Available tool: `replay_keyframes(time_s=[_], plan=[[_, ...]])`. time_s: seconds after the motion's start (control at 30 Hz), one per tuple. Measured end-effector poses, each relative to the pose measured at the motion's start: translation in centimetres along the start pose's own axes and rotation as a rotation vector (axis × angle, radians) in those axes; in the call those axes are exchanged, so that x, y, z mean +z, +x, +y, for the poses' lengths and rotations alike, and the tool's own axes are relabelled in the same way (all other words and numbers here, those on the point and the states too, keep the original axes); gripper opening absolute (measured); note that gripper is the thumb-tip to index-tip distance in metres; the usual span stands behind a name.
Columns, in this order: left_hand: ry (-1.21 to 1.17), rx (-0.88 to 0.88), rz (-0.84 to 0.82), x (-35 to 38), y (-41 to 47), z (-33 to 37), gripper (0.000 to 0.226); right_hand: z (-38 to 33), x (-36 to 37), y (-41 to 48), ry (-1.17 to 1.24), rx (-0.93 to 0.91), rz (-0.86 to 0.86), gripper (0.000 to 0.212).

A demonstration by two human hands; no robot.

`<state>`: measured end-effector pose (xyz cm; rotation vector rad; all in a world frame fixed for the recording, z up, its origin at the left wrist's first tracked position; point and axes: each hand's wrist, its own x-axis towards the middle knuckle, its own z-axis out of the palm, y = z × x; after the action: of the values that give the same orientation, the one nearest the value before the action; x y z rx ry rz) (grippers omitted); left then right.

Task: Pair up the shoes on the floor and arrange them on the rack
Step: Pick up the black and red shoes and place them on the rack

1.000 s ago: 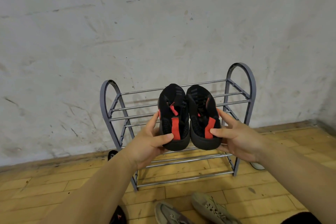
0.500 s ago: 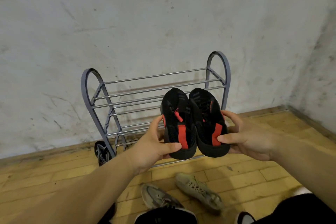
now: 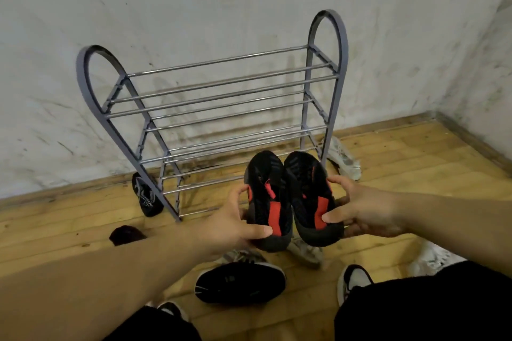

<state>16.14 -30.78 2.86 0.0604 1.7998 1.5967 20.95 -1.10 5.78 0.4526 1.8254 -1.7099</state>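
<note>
The black-and-red pair (image 3: 277, 183) has sunk low before the rack (image 3: 221, 108), left hand (image 3: 230, 227) and right hand (image 3: 365, 210) gripping its heels (floor shoe (image 3: 146, 198) lettering blurred).

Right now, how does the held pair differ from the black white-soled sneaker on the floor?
The held pair is off the floor, left hand gripping one shoe, right hand the other; the sneaker lies on the floor, untouched. Pair has red patches; sneaker shows a white sole edge, no red visible. Pair's toes point away from the person; sneaker lies crosswise. Both are mostly black.
</note>
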Motion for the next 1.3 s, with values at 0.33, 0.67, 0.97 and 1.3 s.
replay_keyframes(time_s=[0.33,0.67,0.97,1.3], plan=[[0.057,-0.206,-0.07,0.0,7.4,-6.8,0.11,4.0,-3.5,7.9,-0.034,0.277,-0.056,0.111],[0.106,-0.113,0.03,-2.2,21.9,-11.6,0.116,7.5,-6.9,21.8,-0.073,0.194,0.043,0.114],[0.169,0.011,0.127,-5.1,30.2,-15.4,0.103,8.7,-7.9,32.3,-0.137,-0.018,0.091,0.105],[0.346,0.057,0.167,-6.6,34.2,-14.1,0.113,7.9,-9.6,37.6,-0.31,-0.125,0.178,0.083]])
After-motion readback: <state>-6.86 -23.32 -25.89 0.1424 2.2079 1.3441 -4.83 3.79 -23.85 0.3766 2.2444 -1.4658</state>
